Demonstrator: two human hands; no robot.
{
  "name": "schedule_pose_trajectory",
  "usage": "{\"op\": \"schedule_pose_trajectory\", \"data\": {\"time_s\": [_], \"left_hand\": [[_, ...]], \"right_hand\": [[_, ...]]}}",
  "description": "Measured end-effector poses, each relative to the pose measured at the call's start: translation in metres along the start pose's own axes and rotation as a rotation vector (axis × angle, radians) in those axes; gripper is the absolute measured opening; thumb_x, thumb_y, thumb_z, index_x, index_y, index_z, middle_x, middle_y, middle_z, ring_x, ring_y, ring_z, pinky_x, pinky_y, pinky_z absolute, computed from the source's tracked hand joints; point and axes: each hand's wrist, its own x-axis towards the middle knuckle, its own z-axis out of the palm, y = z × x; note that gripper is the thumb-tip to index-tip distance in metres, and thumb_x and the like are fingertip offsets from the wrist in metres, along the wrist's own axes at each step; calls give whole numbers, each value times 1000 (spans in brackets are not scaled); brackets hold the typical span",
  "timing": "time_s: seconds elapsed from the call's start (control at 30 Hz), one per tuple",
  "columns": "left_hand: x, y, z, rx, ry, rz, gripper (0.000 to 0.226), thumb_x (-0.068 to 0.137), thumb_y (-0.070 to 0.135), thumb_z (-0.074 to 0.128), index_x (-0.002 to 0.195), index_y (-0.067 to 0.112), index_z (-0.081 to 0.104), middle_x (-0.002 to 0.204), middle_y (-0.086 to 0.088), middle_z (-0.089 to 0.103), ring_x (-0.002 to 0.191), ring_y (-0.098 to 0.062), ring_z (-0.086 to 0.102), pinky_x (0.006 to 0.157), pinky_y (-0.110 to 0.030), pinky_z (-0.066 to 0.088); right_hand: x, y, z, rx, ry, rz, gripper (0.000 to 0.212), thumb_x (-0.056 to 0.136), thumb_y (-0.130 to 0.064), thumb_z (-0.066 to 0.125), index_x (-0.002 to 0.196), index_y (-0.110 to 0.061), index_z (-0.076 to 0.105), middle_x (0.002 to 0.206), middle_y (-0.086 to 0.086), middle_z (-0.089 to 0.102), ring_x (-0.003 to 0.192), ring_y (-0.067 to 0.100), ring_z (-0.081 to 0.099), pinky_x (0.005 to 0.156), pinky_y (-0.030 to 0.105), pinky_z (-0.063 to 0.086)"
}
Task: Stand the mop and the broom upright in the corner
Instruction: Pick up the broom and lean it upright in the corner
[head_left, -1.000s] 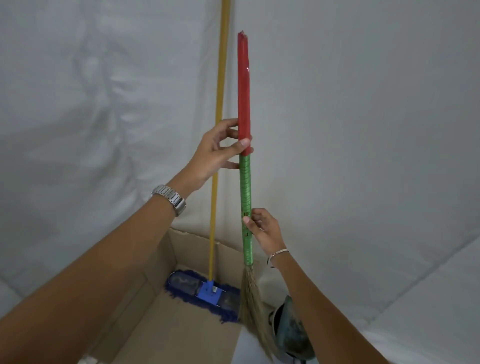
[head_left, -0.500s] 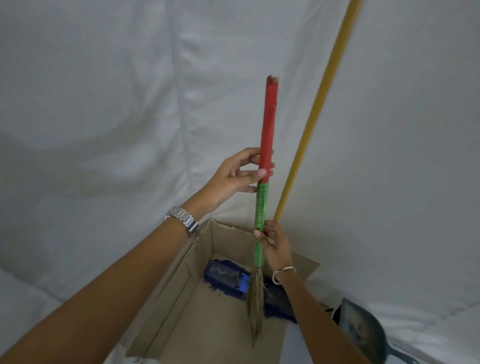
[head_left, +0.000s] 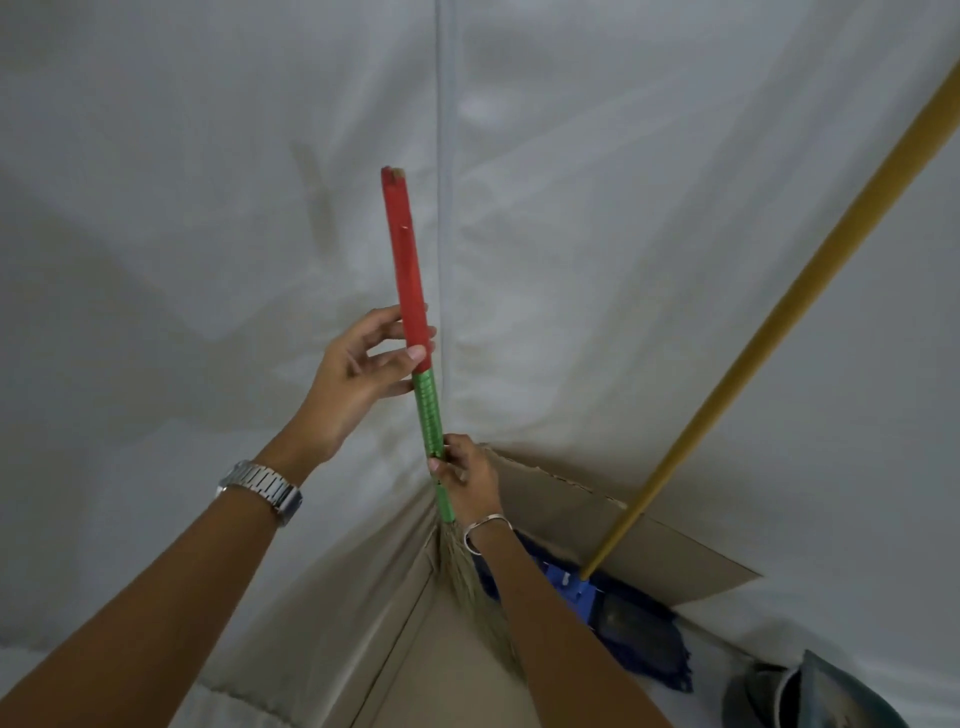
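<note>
The mop (head_left: 769, 332) handle's top runs off the frame; the right forearm hides part of its head.

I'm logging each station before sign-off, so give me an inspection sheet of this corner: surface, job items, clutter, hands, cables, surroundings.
Surface: flattened cardboard lining the floor and lower wall of the corner.
Broom: broom with red and green handle held nearly upright at the corner seam, bristles down on the cardboard.
Mop: mop with yellow pole leaning against the right wall, blue head on the cardboard.
Clutter: dark dustpan at lower right.
Hands: left hand pinches the handle where red meets green; right hand grips the green part lower down.
Cables: nothing seen.
Surroundings: white fabric walls meeting at a seam.
</note>
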Motion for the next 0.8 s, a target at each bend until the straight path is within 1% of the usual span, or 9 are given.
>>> {"op": "schedule_pose_trajectory", "data": {"time_s": [0.1, 0.2, 0.3, 0.37, 0.47, 0.53, 0.57, 0.7, 0.8], "left_hand": [[6, -25, -21, -3, 149, 9, 34, 87, 4, 58, 117, 20, 55, 108, -2, 65, 100, -17, 67, 81, -42, 59], [5, -46, -36, -55, 340, 14, 31, 87, 4, 58, 116, 17, 57, 108, -2, 64, 96, -13, 66, 79, -39, 59], [4, -59, -45, -101, 473, 3, 31, 87, 5, 60, 116, 14, 56, 101, 6, 65, 92, -6, 66, 77, -34, 60], [4, -61, -47, -92, 509, -4, 32, 86, 6, 62, 117, 13, 57, 99, 7, 65, 93, -7, 66, 76, -32, 59], [7, -61, -46, -87, 548, -2, 38, 83, 7, 66, 120, 8, 58, 106, -5, 67, 103, -21, 66, 76, -31, 59], [8, -61, -42, -84, 567, 11, 41, 81, 7, 68, 121, 7, 58, 111, -11, 66, 106, -26, 65, 76, -33, 60], [7, -62, -41, -80, 574, 17, 42, 80, 7, 69, 121, 8, 58, 111, -12, 66, 107, -27, 64, 77, -36, 60], [2, -60, -39, -84, 585, 14, 45, 75, 10, 73, 118, 11, 60, 111, -10, 66, 108, -26, 64, 84, -48, 56], [-5, -55, -36, -64, 595, 24, 47, 66, 26, 77, 111, 21, 63, 109, -7, 67, 106, -22, 65, 89, -53, 53]], "right_hand": [[20, 9, 29, 1, 1, -12, 22, 79, -13, 62, 100, -20, 61, 97, 4, 60, 94, 21, 60, 90, 50, 49], [32, 12, 48, -26, 2, -27, 24, 78, -16, 64, 101, -20, 63, 102, 10, 62, 95, 20, 61, 88, 47, 50], [37, 12, 61, -51, -10, -24, 24, 78, -19, 66, 101, -23, 64, 104, 12, 63, 98, 24, 61, 88, 47, 50], [38, 12, 65, -53, 2, -20, 23, 78, -19, 66, 100, -23, 65, 103, 11, 64, 97, 23, 61, 87, 45, 51], [38, 12, 64, -50, 19, -18, 22, 79, -18, 66, 100, -22, 65, 102, 10, 62, 96, 21, 61, 85, 39, 52], [38, 14, 63, -43, 24, -15, 22, 79, -17, 66, 100, -22, 65, 102, 9, 62, 96, 20, 61, 83, 34, 51], [39, 15, 62, -42, 22, -20, 23, 79, -17, 67, 101, -22, 65, 102, 9, 62, 95, 19, 60, 82, 33, 50], [36, 17, 59, -45, 9, -22, 24, 80, -17, 66, 103, -21, 64, 105, 11, 62, 98, 20, 60, 85, 35, 50], [31, 16, 56, -68, -7, -31, 26, 82, -18, 63, 108, -20, 63, 109, 11, 63, 102, 22, 59, 87, 37, 49]]}}
